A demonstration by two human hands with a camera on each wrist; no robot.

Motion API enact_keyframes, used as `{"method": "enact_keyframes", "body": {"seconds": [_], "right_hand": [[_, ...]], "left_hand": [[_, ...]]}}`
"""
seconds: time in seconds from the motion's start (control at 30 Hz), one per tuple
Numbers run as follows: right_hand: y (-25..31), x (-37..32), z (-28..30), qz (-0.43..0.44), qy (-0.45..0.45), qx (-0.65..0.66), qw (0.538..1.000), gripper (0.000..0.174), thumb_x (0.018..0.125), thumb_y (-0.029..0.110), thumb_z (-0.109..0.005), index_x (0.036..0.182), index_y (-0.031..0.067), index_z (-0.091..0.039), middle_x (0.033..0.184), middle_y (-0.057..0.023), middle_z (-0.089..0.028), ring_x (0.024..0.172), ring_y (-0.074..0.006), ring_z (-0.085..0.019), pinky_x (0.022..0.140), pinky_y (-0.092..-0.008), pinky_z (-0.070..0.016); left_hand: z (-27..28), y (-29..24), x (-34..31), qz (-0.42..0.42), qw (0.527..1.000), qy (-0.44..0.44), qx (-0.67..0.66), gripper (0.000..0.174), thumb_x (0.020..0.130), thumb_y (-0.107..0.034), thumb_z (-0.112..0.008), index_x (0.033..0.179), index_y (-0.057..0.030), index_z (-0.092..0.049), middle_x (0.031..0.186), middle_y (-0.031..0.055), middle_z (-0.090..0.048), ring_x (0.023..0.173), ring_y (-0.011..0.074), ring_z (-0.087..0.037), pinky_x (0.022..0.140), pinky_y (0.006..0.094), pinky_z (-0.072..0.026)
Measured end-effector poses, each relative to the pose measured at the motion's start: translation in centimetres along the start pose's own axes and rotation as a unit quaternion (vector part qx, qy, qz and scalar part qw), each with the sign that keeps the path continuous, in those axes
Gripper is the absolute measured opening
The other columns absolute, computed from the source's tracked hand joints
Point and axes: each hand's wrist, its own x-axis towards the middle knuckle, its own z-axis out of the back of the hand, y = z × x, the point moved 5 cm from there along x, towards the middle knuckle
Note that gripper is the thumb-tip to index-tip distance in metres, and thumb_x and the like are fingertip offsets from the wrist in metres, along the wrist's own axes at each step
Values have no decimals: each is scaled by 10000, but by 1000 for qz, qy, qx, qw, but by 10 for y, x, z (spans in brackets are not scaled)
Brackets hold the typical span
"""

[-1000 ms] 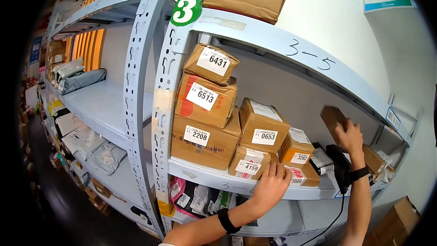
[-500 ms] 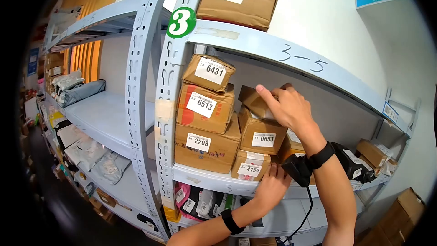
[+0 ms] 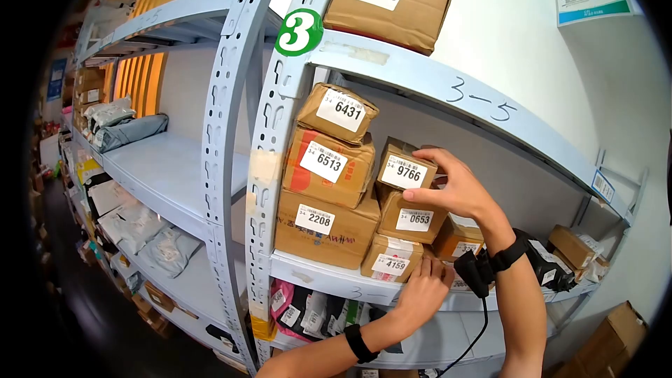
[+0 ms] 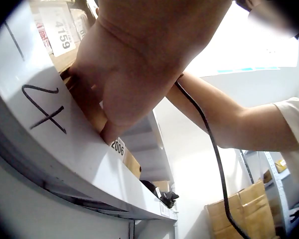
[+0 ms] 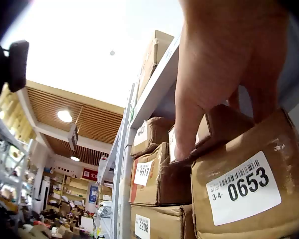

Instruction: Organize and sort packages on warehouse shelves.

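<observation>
Carton 9766 [image 3: 404,166] sits atop carton 0653 [image 3: 420,222], R hand [image 3: 455,185] gripping it w/ thumb on front, while L hand [image 3: 424,290] is at shelf edge [image 3: 315,275] just beside carton 4159 [image 3: 389,262], can't tell if it's holding anything.

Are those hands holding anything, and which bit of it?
The right hand grips the 9766 box by its right end, thumb in front. Whether the left hand holds anything can't be told.

Bright light, dark vignetted corners.
</observation>
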Motion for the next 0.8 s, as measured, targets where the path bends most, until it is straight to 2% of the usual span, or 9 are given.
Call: {"method": "enact_keyframes", "body": {"seconds": [0.07,0.17,0.23,0.43,0.57,0.63,0.67,0.73,0.8], "right_hand": [[8,2,0,52,-21,-24,998,773,718,504,-844,1262,-8,-646,1248,-225,-650,1141,-324,-647,945,-395,-523],[18,0,-3,43,-20,-44,998,691,688,387,-866,1203,-21,-653,1112,-222,-707,994,-329,-702,872,-381,-557],[21,-3,-4,107,-70,-50,990,628,688,304,-863,1186,-17,-656,994,-206,-737,866,-332,-727,798,-375,-579],[17,-8,12,135,-172,-97,971,523,721,207,-833,1174,9,-663,1006,-188,-738,875,-339,-729,783,-384,-586],[10,-12,19,137,-174,-138,965,524,723,228,-827,1174,21,-662,1057,-200,-729,918,-387,-710,801,-419,-582],[3,-14,25,134,-174,-132,966,533,719,244,-827,1177,27,-661,1051,-208,-729,925,-400,-705,801,-437,-580],[-1,-16,29,125,-173,-141,967,529,719,248,-829,1170,28,-664,1035,-206,-731,917,-399,-707,795,-437,-580],[-19,-20,37,119,-181,-163,963,501,716,251,-828,1139,30,-675,980,-205,-737,884,-397,-714,769,-436,-581],[-28,-26,44,91,-172,-149,969,491,716,249,-828,1128,26,-676,970,-211,-736,876,-396,-716,759,-433,-582]], "left_hand": [[-1,0,-1,-4,1000,-7,14,331,816,-111,-619,1111,28,-674,1173,275,-630,1175,433,-563,1115,509,-399],[-3,0,-2,-3,999,-35,5,302,819,-118,-617,1077,20,-695,1186,276,-626,1175,433,-563,1114,509,-402],[-5,1,-2,-6,999,-32,8,303,819,-120,-619,1076,14,-708,1187,275,-627,1175,434,-564,1116,508,-404],[-2,0,0,-8,1000,-19,20,321,813,-116,-627,1104,-8,-711,1180,273,-629,1165,421,-568,1098,502,-418],[8,4,-4,-5,999,-35,-2,258,841,-114,-637,1067,-17,-716,1210,242,-634,1167,371,-587,1082,460,-433],[31,5,-11,-39,980,-4,-197,203,866,-101,-656,1042,-15,-707,1162,186,-661,1105,320,-626,1037,426,-459],[65,5,-17,-72,957,-137,-245,184,861,-95,-683,1025,-12,-689,1073,150,-686,1017,297,-654,980,413,-483],[120,18,-23,-21,961,-155,-228,208,812,-82,-708,1013,-34,-688,991,145,-695,960,303,-656,928,425,-489],[166,59,-22,29,953,-280,-113,233,785,-79,-716,1014,-47,-687,959,125,-696,931,308,-650,913,432,-476]]}}
